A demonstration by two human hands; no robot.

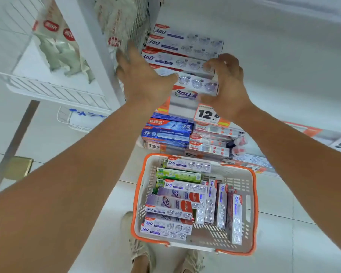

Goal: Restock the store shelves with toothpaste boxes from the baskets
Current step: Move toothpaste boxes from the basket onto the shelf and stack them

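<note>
A row of white "360" toothpaste boxes [183, 46] lies stacked on the upper white shelf [274, 66]. My left hand [144, 75] presses with spread fingers against the left end of the front boxes [195, 83], its thumb lying across them. At their right end, my right hand [226, 81] curls its fingers over the top and its thumb underneath. Below, on the floor, an orange-rimmed white basket [254, 194] holds several more 360 boxes [169, 207] and a green box [177, 175].
Orange price tags [207, 115] line the shelf edge. Blue boxes [167, 133] and red-white boxes [209, 142] fill the shelf beneath. To the left stands a white wire rack [53, 89] with bagged goods [57, 46]. My shoes [140, 253] are on the tiled floor beside the basket.
</note>
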